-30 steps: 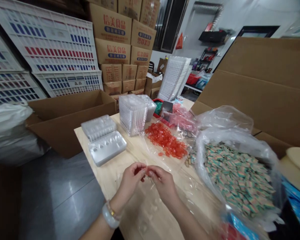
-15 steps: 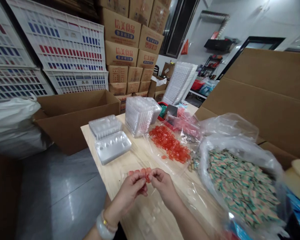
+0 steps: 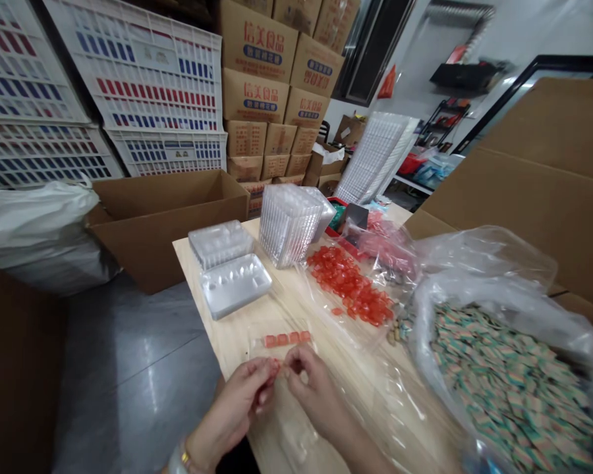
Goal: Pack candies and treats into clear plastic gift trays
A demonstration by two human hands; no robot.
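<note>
My left hand [image 3: 247, 398] is closed in a pinch, with a small translucent red gummy piece [image 3: 276, 363] at its fingertips. Thumb and forefinger of my right hand [image 3: 309, 378] pinch together right beside that piece; whatever is between them is too small to make out. Just beyond both hands lies a clear plastic tray [image 3: 255, 330], where several orange-red gummies [image 3: 281, 340] sit in one row. A loose pile of the same red gummies [image 3: 346, 283] is spread on clear plastic film farther back on the wooden table [image 3: 237, 342].
Clear trays [image 3: 234, 284] lie at the table's left edge, with a tall tray stack [image 3: 289, 224] behind. A large plastic bag of striped green-and-pink pieces [image 3: 514, 375] stands at the right. An open carton [image 3: 172, 217] is beyond the left edge; a cardboard flap [image 3: 534, 164] rises at right.
Both hands have drawn back toward me and slightly left, off the tray, so its row of gummies now shows. The view has shifted a little, moving the scene rightward.
</note>
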